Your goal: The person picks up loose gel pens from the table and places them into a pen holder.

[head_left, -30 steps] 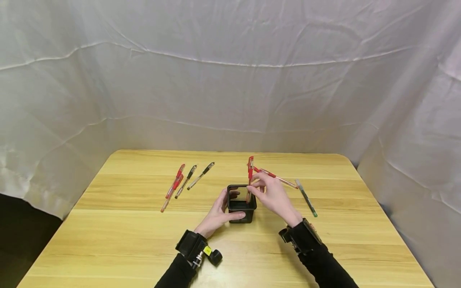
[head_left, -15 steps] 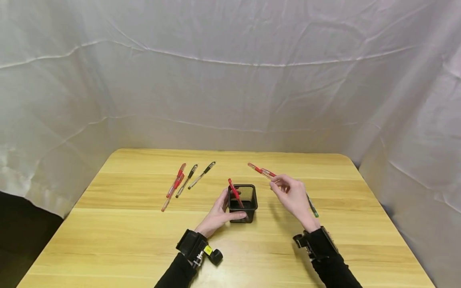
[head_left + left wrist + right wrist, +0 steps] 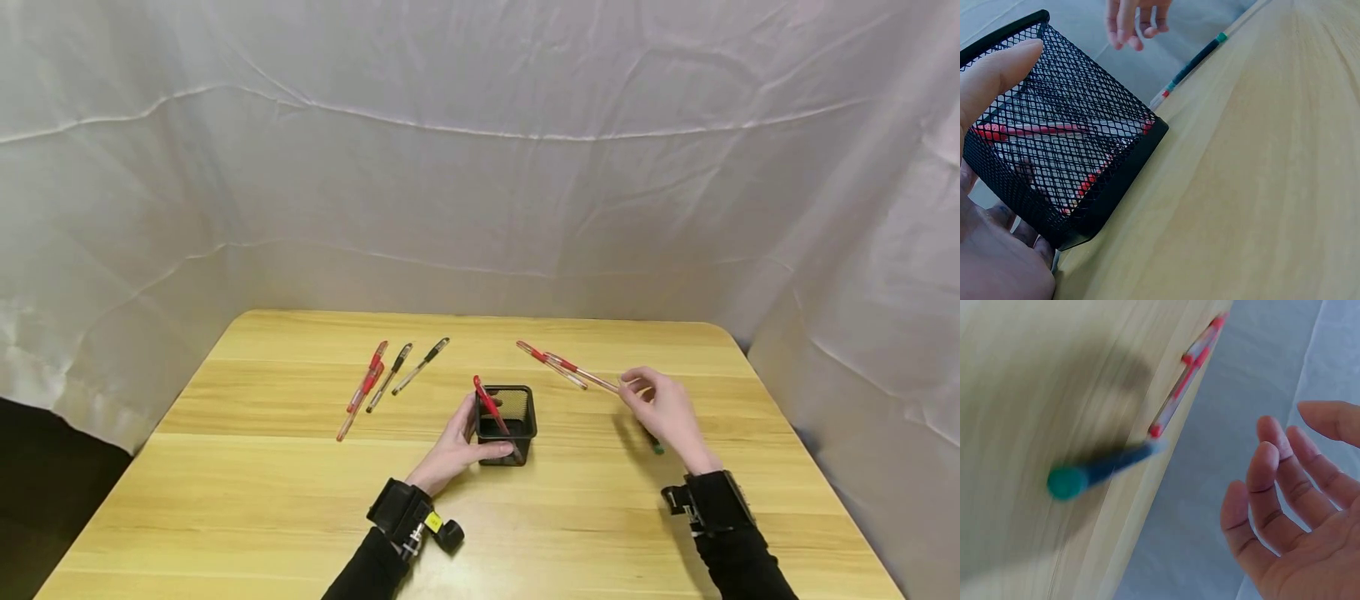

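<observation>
Only one red pen (image 3: 487,401) leans in the mesh holder (image 3: 1085,81) that the left grip (image 3: 450,452) curls around on the desk (image 3: 262,500), with four pens (image 3: 431,354) at left and two red pens (image 3: 566,364) plus a green pen (image 3: 1110,465) at right remaining outside, the loosely spread right grip (image 3: 669,412) holding nothing.

green pen (image 3: 656,444) mostly hidden behind right hand (image 3: 667,412) in head view, blurred in right wrist's
</observation>
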`<act>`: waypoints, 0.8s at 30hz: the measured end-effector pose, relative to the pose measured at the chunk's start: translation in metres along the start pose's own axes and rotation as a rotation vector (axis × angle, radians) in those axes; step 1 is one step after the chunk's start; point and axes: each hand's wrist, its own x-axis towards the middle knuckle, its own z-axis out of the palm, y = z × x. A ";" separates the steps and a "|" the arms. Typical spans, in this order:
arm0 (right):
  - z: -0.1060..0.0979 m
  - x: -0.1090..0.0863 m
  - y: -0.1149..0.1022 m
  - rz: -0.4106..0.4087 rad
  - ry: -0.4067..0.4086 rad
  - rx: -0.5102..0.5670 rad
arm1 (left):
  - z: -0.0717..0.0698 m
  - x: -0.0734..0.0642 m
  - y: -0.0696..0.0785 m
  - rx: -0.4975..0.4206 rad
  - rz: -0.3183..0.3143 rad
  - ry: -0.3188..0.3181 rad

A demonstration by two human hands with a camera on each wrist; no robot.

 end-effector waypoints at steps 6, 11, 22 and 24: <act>0.001 0.006 0.057 0.053 -0.080 -0.130 | 0.000 0.000 0.000 0.000 -0.002 -0.001; -0.024 0.003 0.017 0.089 -0.157 -0.087 | 0.000 0.000 -0.001 0.001 0.004 0.002; -0.039 -0.001 -0.009 0.233 -0.353 -0.186 | 0.000 -0.001 0.000 0.001 -0.010 0.007; -0.039 0.000 -0.007 0.260 -0.379 -0.214 | 0.000 -0.002 0.000 -0.001 -0.018 0.008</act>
